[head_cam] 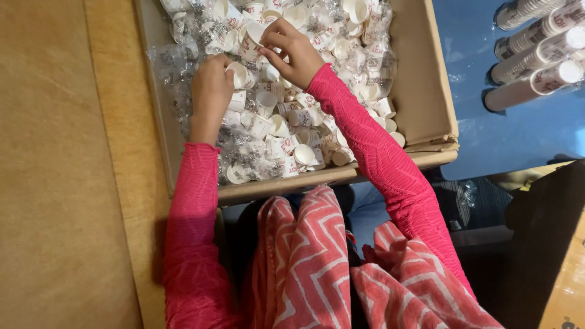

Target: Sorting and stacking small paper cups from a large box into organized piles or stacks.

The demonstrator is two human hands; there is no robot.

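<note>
- Our right hand (292,52) pinches one small paper cup (251,38) by its rim, above the heap in the cardboard box (420,91).
- Our left hand (212,85) curls round another cup (239,74).
- We judge them light, thin, easily crushed — best held at the rim.
- Clear plastic wrappers (177,67) lie among them; stacked cup sleeves (536,58) rest on the blue desk (518,134), white with red markings.

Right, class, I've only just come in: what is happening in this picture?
A person in pink sleeves reaches into a cardboard box filled with small white paper cups and clear plastic wrappers. The left hand grips one cup, while the right hand pinches another cup above the heap. Long stacked cups lie on a blue surface beside the box.
</note>
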